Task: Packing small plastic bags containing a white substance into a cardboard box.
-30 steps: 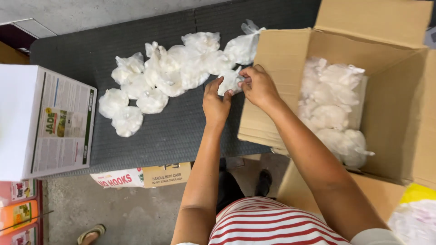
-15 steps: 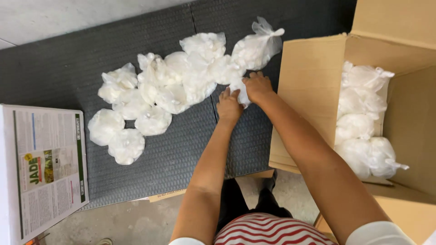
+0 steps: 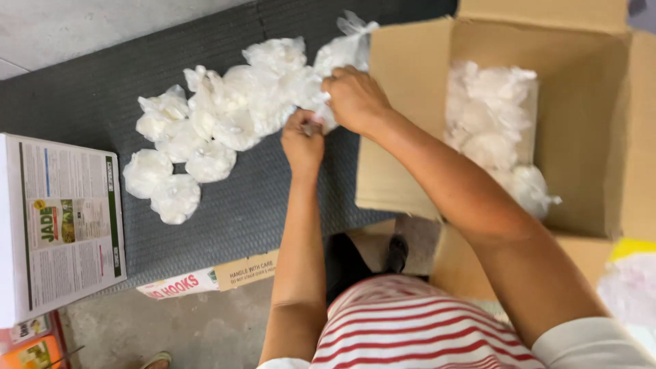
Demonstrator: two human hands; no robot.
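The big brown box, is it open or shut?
Open. The cardboard box has its flaps folded out, and you can see white plastic bags piled inside it.

Hands have moved left along the mat, away from the box

One second ago both hands pinched one small white plastic bag just beside the left flap of the open cardboard box [image 3: 410,116]. Now the left hand [image 3: 304,142] and the right hand [image 3: 355,99] have shifted a little left, onto the right end of the heap of white bags [image 3: 232,116] on the dark grey mat [image 3: 225,219]. The left hand now sits lower than the right, fingers closed on a bag.
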